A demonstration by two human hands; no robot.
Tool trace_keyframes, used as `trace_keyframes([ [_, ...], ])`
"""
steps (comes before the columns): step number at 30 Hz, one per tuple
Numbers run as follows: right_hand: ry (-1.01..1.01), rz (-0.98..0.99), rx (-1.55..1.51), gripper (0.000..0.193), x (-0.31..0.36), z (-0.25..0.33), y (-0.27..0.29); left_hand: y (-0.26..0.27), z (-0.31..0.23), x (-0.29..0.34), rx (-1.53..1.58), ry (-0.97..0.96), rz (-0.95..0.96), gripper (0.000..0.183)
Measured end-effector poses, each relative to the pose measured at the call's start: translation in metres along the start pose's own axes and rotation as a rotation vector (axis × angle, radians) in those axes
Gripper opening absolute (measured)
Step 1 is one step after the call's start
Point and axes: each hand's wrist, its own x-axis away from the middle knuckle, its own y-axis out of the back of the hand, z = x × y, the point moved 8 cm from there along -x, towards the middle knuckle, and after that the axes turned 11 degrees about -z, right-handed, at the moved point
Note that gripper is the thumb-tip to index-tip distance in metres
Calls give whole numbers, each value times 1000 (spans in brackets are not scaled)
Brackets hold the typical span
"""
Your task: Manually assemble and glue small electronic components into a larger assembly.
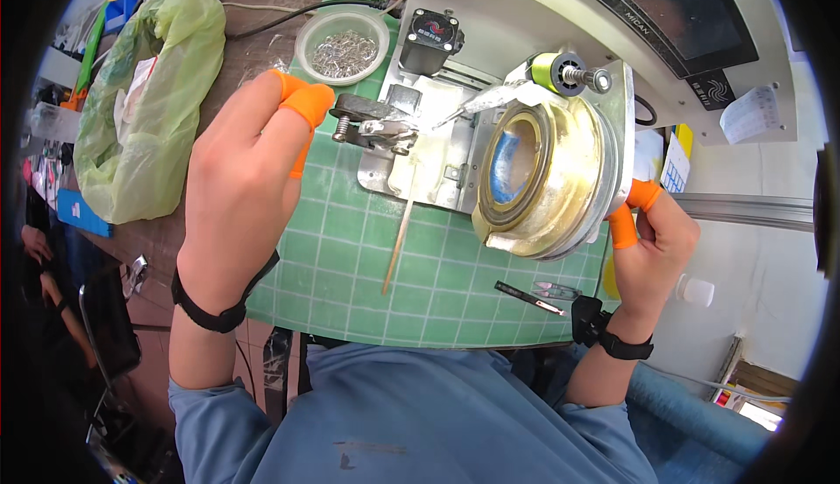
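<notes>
My left hand (241, 164), with orange finger cots on its fingertips, is closed in a pinch just left of a small metal clamp (381, 125) on a bench machine. Whatever is between those fingertips is too small or hidden to make out. At the right side of a round brass-coloured drum (569, 178) is my right hand (654, 239), also wearing orange cots. Its fingers are bent against the drum's outer edge, and their tips are partly hidden. A plastic bowl (304, 42) of small metal pieces stands beyond my left hand. One thin wooden stick (399, 243) slants down from the clamp's base.
Behind the drum rises the white machine housing (507, 11) with a dark screen (656, 11). Tweezers (556, 291) and a black slim tool (529, 298) lie on the green cutting mat (437, 309). A pale green plastic bag (149, 134) sits at the left.
</notes>
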Motion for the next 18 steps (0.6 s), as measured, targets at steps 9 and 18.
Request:
trace_keyframes([
  [9,8,9,2,15,6,4,-3,-7,16,12,132,209,-30,24],
  [18,-69,18,-2,14,10,-2,6,6,19,-2,137,285,-34,21],
])
